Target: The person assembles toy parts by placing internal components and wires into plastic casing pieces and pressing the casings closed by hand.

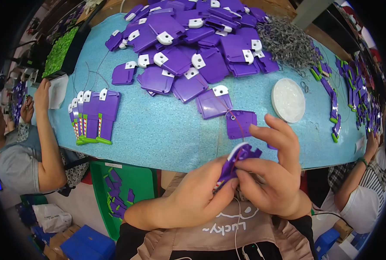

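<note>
- In both hands, at near edge of blue tabletop (162,138), up in front of brown apron (193,237): purple piece (248,152) w/ white rim, tilted.
- Gripped btwn thumb & fingers of L hand (197,197), from its L side.
- At its R side, thumb & index of R hand (273,177) brought close; exact pinch hidden, can't tell; other fingers raised, spread.
- Just past fingertips, flat: loose purple plate (245,125); just beside, white-cornered plate (212,105).
- Near, to R: round white dish (288,100).
- To L: wide open stretch of tabletop, then fanned row (108,110) of purple-&-green pcs, green ends close to near edge.
- Far side, crowded: purple heap (212,67), w/ grey metal heap (288,43) against its R flank.
- Below edge, to L: green bin (136,172).
- Both sides, well apart: co-workers' arms (50,147).
</note>
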A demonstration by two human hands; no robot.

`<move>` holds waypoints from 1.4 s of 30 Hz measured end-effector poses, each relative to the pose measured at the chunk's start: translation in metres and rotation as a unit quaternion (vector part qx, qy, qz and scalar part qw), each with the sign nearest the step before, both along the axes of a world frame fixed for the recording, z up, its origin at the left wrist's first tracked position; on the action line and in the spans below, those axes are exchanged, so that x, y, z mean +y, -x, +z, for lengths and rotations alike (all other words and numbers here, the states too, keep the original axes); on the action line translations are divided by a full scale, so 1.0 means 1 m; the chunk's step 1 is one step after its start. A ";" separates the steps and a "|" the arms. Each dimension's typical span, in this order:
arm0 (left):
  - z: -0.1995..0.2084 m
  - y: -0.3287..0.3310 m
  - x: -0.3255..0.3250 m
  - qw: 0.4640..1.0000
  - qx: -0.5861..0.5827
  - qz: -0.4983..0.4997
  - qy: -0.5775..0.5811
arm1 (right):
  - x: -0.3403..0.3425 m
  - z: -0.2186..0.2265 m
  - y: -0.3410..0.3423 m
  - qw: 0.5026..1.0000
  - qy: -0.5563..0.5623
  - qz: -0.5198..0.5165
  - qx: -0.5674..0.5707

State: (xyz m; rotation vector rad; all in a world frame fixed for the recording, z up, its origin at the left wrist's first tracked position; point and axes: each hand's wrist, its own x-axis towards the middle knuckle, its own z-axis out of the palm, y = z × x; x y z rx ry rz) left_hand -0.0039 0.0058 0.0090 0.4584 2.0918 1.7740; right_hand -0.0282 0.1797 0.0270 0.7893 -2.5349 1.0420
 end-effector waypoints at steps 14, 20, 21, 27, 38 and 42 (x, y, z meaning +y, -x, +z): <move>-0.007 -0.001 0.007 1.000 -0.020 -0.004 -0.006 | 0.000 -0.019 -0.005 0.987 0.128 0.030 -0.088; 0.002 0.007 -0.001 0.997 0.019 -0.070 0.004 | 0.010 -0.003 -0.003 0.998 0.057 0.014 -0.038; 0.004 0.010 -0.002 0.994 0.007 -0.113 0.013 | 0.015 -0.002 0.000 0.990 0.071 0.058 -0.107; 0.002 0.002 0.000 0.992 0.012 -0.119 -0.050 | 0.021 -0.009 0.008 0.945 0.216 0.118 -0.217; 0.001 -0.003 -0.007 0.947 -0.248 0.073 -0.192 | 0.164 -0.057 0.081 0.931 -0.091 -0.313 -0.167; 0.001 -0.001 -0.004 0.946 -0.263 0.066 -0.180 | 0.179 -0.066 0.072 0.925 0.042 -0.333 -0.178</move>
